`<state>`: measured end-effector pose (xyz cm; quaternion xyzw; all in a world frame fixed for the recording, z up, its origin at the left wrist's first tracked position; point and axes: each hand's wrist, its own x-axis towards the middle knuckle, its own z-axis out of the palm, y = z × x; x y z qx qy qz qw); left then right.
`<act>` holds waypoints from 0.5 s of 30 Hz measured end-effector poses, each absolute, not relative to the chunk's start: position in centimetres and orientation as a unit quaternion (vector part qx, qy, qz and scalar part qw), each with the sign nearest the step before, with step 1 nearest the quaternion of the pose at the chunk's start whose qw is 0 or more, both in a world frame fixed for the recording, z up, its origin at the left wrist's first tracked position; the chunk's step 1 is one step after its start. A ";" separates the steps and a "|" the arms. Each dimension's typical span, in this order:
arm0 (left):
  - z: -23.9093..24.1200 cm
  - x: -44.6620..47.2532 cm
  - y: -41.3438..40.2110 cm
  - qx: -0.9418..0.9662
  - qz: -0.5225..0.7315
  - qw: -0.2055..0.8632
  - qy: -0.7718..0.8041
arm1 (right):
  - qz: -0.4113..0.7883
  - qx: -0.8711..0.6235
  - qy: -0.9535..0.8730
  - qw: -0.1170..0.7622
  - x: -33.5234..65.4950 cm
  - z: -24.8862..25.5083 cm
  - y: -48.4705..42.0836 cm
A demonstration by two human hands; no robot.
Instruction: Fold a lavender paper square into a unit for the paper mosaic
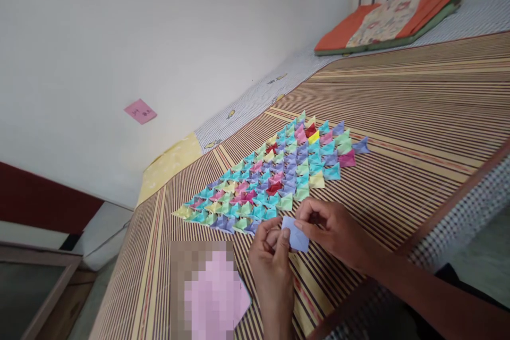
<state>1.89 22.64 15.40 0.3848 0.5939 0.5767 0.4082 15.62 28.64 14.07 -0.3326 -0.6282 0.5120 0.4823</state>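
Both my hands pinch one small pale-blue folded paper (297,236) just above the striped mat. My left hand (273,263) grips its left edge with thumb and fingers. My right hand (332,231) holds its upper right edge. Just beyond my hands lies a flat grid of several small folded paper pieces (279,175) in teal, green, purple, pink, yellow and red, set edge to edge on the mat.
The striped bamboo mat (418,117) covers a bed beside a white wall. A pink paper stack (215,297) lies near my left hand. A pink note (140,111) sticks to the wall. An orange folded cushion (392,16) lies at the far end.
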 end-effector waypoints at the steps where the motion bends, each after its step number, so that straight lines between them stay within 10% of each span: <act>1: 15.5 1.8 22.6 0.391 0.565 0.419 0.593 | 0.505 -0.330 -0.637 0.480 15.7 14.1 28.7; 15: 15.5 1.4 22.3 0.482 0.512 0.382 0.599 | 0.463 -0.345 -0.680 0.453 15.9 13.4 28.7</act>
